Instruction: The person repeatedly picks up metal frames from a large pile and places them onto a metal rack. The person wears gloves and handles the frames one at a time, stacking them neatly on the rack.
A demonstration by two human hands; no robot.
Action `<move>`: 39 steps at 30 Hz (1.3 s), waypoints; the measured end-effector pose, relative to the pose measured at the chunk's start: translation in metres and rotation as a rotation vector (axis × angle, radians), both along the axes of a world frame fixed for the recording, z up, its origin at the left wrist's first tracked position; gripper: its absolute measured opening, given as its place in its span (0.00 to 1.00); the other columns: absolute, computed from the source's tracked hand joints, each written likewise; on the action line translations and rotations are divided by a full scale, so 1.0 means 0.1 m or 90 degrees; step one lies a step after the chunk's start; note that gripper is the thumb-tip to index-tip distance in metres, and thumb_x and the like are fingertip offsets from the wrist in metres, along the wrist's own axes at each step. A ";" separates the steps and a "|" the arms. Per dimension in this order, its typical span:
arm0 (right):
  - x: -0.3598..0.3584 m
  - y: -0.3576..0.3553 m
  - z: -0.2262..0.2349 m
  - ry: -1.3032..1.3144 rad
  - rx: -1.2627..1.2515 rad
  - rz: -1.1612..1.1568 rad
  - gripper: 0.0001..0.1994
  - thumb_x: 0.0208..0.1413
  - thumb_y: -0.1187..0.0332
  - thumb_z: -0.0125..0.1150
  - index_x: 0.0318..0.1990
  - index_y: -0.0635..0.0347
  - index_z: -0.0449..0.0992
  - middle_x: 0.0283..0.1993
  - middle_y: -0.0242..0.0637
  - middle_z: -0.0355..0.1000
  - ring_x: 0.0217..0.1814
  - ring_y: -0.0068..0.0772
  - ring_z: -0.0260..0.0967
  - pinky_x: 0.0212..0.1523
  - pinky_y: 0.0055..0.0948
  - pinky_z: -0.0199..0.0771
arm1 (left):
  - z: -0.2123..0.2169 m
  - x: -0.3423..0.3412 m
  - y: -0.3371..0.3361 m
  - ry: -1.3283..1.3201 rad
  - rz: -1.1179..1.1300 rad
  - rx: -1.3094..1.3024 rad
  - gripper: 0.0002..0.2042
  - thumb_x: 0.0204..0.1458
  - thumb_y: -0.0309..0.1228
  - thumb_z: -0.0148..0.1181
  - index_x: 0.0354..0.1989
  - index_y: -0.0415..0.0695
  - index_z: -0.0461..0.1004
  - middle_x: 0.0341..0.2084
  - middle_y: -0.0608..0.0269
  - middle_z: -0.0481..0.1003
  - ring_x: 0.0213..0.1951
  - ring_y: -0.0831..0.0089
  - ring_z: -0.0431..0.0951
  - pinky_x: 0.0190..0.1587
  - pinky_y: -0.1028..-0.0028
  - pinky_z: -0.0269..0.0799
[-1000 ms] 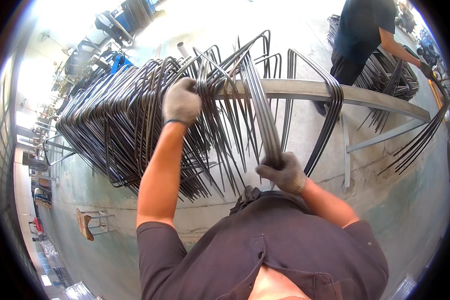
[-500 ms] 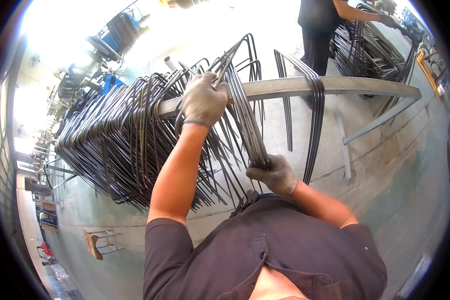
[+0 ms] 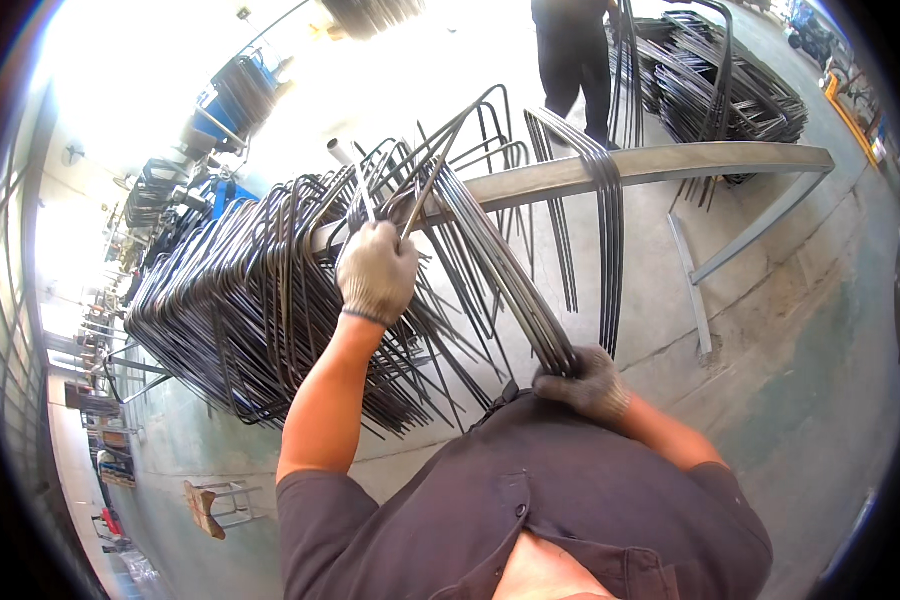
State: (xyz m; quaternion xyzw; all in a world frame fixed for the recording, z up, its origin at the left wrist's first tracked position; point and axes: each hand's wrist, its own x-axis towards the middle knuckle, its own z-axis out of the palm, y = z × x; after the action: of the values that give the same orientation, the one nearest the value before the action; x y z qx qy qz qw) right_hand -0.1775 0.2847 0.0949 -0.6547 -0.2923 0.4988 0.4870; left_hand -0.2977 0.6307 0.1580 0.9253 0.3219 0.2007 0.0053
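Observation:
My right hand, in a grey work glove, is closed around the lower ends of a bundle of bent metal rods close to my waist. The bundle slants up and away to its bend above a grey metal beam. My left hand, in a pale knitted glove, is closed on thin rods in front of the beam; a light one and a brownish one rise from its fist. Just left of it, a dense row of dark bent rods hangs over the beam. A smaller group of bent rods hangs farther right.
Beyond the beam stands a co-worker in dark clothes, beside a heap of bent rods. The beam's slanted leg reaches the floor at right. A small stool stands at lower left.
Both hands have come nearer to me, the left also shifting left and the right moving right and down with the rod ends. The co-worker has moved left, with long rods now upright alongside.

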 end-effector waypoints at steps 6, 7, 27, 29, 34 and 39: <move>0.06 0.16 0.24 0.097 0.042 -0.030 0.12 0.66 0.67 0.78 0.50 0.66 0.88 0.40 0.36 0.87 0.43 0.25 0.83 0.51 0.32 0.86 | 0.05 -0.07 0.11 0.028 0.059 0.038 0.12 0.63 0.37 0.67 0.38 0.39 0.83 0.41 0.45 0.83 0.42 0.43 0.88 0.48 0.46 0.84; 0.08 0.31 0.27 0.141 0.057 -0.025 0.12 0.67 0.66 0.77 0.49 0.66 0.87 0.39 0.35 0.86 0.41 0.25 0.82 0.49 0.32 0.85 | 0.05 0.03 0.21 0.030 0.068 0.053 0.12 0.64 0.38 0.66 0.39 0.39 0.83 0.42 0.45 0.83 0.43 0.43 0.88 0.49 0.46 0.84; 0.05 0.29 0.27 0.152 0.116 -0.331 0.14 0.75 0.60 0.70 0.41 0.64 0.82 0.25 0.27 0.71 0.23 0.20 0.65 0.28 0.28 0.72 | 0.21 0.35 0.79 0.125 0.178 0.039 0.14 0.65 0.35 0.61 0.51 0.43 0.88 0.51 0.43 0.87 0.54 0.43 0.89 0.59 0.47 0.85; 0.09 0.32 0.24 0.176 0.121 -0.334 0.14 0.74 0.60 0.70 0.40 0.63 0.81 0.26 0.27 0.72 0.23 0.20 0.67 0.30 0.28 0.74 | 0.26 0.43 0.71 0.108 0.166 0.069 0.14 0.69 0.35 0.60 0.53 0.42 0.88 0.49 0.46 0.88 0.53 0.46 0.90 0.57 0.50 0.86; 0.10 0.50 0.31 0.149 0.125 -0.356 0.14 0.74 0.61 0.69 0.39 0.61 0.81 0.25 0.28 0.72 0.23 0.20 0.68 0.29 0.28 0.74 | 0.31 0.83 0.28 0.080 0.038 0.104 0.15 0.68 0.39 0.63 0.50 0.41 0.87 0.45 0.46 0.87 0.50 0.46 0.89 0.55 0.50 0.85; 0.50 1.12 0.35 0.147 0.205 -0.395 0.12 0.71 0.62 0.69 0.41 0.63 0.82 0.23 0.27 0.69 0.19 0.20 0.64 0.24 0.30 0.76 | -0.02 0.84 0.51 0.093 0.048 0.083 0.18 0.69 0.44 0.63 0.49 0.41 0.88 0.50 0.46 0.87 0.55 0.45 0.87 0.62 0.49 0.81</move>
State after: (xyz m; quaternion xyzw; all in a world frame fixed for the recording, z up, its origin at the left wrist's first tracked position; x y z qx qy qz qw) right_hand -0.1273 0.3966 0.1303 -0.5664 -0.0978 0.3460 0.7415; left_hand -0.2135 0.6818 0.1557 0.9229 0.3425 0.1534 -0.0857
